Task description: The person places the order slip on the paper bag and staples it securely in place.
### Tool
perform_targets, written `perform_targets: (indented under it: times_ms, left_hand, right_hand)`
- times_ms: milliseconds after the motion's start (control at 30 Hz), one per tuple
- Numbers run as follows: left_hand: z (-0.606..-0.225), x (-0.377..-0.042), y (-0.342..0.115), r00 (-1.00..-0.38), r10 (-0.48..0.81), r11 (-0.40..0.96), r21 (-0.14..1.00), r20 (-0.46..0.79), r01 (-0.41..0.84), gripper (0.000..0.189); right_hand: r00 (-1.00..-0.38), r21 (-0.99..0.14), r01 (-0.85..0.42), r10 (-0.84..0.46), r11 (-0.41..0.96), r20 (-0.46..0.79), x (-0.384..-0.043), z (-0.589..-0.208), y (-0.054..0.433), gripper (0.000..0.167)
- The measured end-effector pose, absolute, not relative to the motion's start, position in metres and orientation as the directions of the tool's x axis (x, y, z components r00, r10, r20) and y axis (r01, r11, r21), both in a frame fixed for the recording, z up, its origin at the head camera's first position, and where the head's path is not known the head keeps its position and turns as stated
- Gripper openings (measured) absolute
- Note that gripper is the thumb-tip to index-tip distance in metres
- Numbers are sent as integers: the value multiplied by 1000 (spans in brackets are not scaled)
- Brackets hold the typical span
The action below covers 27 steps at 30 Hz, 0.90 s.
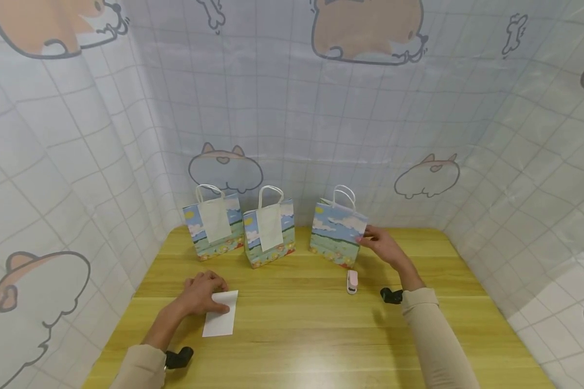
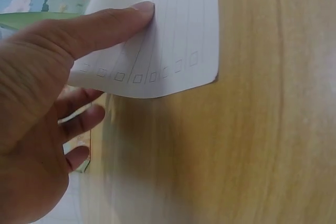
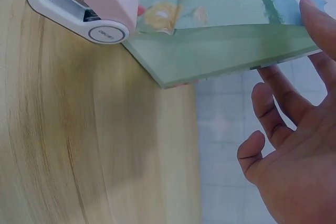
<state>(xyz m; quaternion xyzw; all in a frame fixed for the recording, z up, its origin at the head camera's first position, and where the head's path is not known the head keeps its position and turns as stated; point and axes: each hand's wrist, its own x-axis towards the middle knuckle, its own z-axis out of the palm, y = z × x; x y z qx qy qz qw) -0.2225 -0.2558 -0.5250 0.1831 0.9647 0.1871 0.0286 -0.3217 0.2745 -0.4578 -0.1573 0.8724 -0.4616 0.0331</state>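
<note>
My left hand (image 1: 201, 293) pinches a white paper slip (image 1: 222, 319) by its upper part, thumb on top. In the left wrist view the slip (image 2: 184, 30) shows ruled lines and a row of small printed boxes, and it bends slightly. At the back right, my right hand (image 1: 382, 244) grips the side edge of a gift bag (image 1: 338, 229) with a painted sky and meadow. Thumb on the front, fingers behind, in the right wrist view. This bag stands upright with white handles and no slip on its front. A pink and white stapler (image 1: 352, 282) lies just before it.
Two matching gift bags stand at the back left, the outer bag (image 1: 192, 227) and the inner bag (image 1: 288, 232), each with a white slip on its front. A patterned curtain (image 1: 292, 119) encloses the wooden table (image 1: 292, 324) at the back and sides.
</note>
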Motion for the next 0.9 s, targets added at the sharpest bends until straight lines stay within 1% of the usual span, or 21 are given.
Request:
perform_targets:
  times_ms: [133,233,333,433,500,567,767,900]
  left_hand:
    - [-526,-223,-253,-922,388,852,375,16,365,34]
    - [-524,-222,-251,-918,396,839,406,-1,362,33]
    - [-521,-220,-249,-921,390,830,440,-18,343,39]
    - [-521,-220,-249,-927,373,823,470,-25,318,50]
    - [-522,-221,-250,-929,370,811,493,-17,314,56]
    - [-524,-222,-252,-926,377,792,519,0,322,57]
    - [-527,-225,-258,-900,426,682,622,88,384,48]
    - [-526,-226,-258,-896,427,642,659,118,393,42]
  right_hand:
    - [-938,-821,-264,-333,506,96,-320,-458,271,48]
    - [-935,-817,-262,-346,514,81,-314,-451,266,49]
    - [-930,-805,-262,-361,533,65,-304,-439,261,50]
    - [-924,-799,-271,-379,537,58,-297,-429,257,48]
    - [-919,-799,-280,-390,532,62,-298,-428,257,44]
    - [-915,-800,-289,-399,527,67,-303,-433,258,40]
    - [-913,-797,-294,-402,528,70,-315,-449,263,34]
    - [-912,-805,-290,-404,518,69,-316,-450,264,33]
